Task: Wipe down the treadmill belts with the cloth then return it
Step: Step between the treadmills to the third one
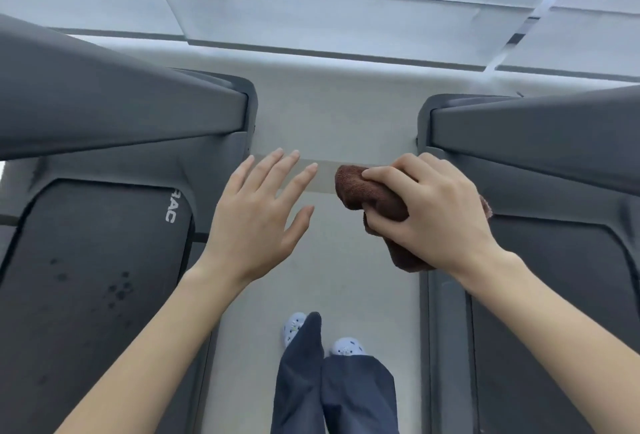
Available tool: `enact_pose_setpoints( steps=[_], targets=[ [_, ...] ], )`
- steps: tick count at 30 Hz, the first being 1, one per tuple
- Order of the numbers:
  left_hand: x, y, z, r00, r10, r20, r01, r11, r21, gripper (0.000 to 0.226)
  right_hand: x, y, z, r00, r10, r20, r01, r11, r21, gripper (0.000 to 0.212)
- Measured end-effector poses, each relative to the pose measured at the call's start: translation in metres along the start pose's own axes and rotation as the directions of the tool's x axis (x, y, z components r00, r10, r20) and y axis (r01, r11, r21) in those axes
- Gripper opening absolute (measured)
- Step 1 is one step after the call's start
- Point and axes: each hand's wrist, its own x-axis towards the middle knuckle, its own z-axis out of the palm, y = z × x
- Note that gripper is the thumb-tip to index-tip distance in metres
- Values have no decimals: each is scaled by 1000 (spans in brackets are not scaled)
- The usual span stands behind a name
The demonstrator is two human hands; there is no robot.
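Observation:
A brown cloth (363, 193) is bunched in my right hand (436, 212), whose fingers curl round it above the gap between two treadmills. My left hand (258, 212) hovers beside it with fingers spread and straight, holding nothing. The left treadmill belt (86, 295) is dark, with several faint spots on it. The right treadmill belt (561, 312) lies below my right forearm, partly hidden by it.
A grey handrail (114, 108) of the left treadmill and another handrail (540, 125) of the right one slant inward at hand height. Between the machines runs a pale floor strip (329, 122), where my feet in light blue clogs (294, 328) stand.

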Motion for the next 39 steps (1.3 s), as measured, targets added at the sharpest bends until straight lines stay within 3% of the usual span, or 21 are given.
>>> enact_pose_setpoints(
  steps=[9,19,24,33,39],
  targets=[
    [-75,39,-101,980,-198,-13,198,980,-16,48,-8,-61,-83,993,-106,55,98,986,136,28],
    [-187,94,-174,875,-481,-46,483,872,80,48,-22,-111,-130,951,-296,89,240,888,391,27],
    [-228,142,-179,773,-633,-32,634,771,65,48,-41,-125,-136,899,-430,87,349,821,451,41],
    [-274,193,-181,559,-826,-71,829,559,16,51,-69,-140,-145,803,-585,111,439,707,555,40],
    [-292,206,-178,526,-848,-63,850,527,2,50,-83,-141,-146,772,-620,140,453,691,563,35]
  ],
)
